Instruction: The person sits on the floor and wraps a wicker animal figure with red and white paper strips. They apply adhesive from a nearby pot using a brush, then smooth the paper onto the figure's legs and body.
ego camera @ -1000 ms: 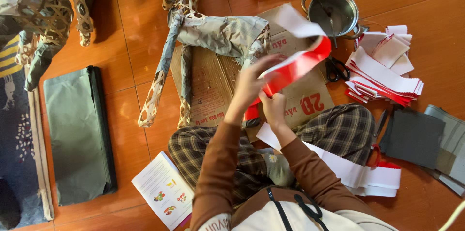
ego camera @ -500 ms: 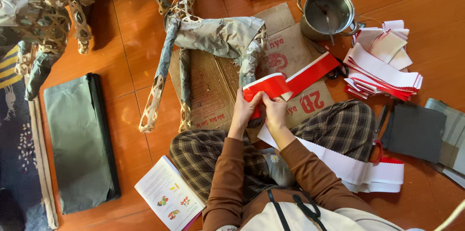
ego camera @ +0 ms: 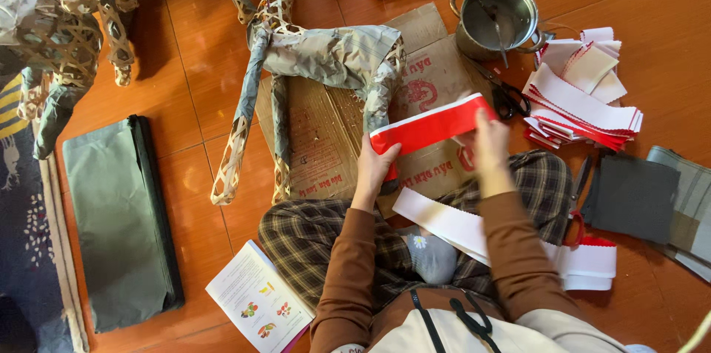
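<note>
Head view, looking straight down at a person seated cross-legged on a wooden floor (ego camera: 200,101). Both hands hold a red and white paper strip (ego camera: 431,125) stretched flat between them, just above a flattened cardboard sheet (ego camera: 326,138). The left hand (ego camera: 375,164) grips the strip's near-left end, fingers closed around it with the thumb on top. The right hand (ego camera: 490,140) pinches the strip's other end, fingers folded onto its edge; how tightly they close is hard to judge from this angle.

Taking the cardboard sheet as the landmark: a woven bamboo animal frame (ego camera: 311,64) partly covered in grey paper stands on its far-left part, legs reaching down over its left edge. At its far-right corner sits a metal pot (ego camera: 498,18) with a stick leaning in it, and black scissors (ego camera: 506,95) lie just beside that corner. Farther right of the sheet is a loose pile of red and white paper pieces (ego camera: 581,97), and below that pile a dark grey paper square (ego camera: 633,197). Near the sheet's front edge, a long white paper strip (ego camera: 474,231) drapes over the person's plaid-trousered lap. To the sheet's left, well apart, lies a folded stack of dark green paper (ego camera: 118,220). An open booklet (ego camera: 258,307) with coloured pictures rests on the floor in front of the sheet, by the person's left knee.
</note>
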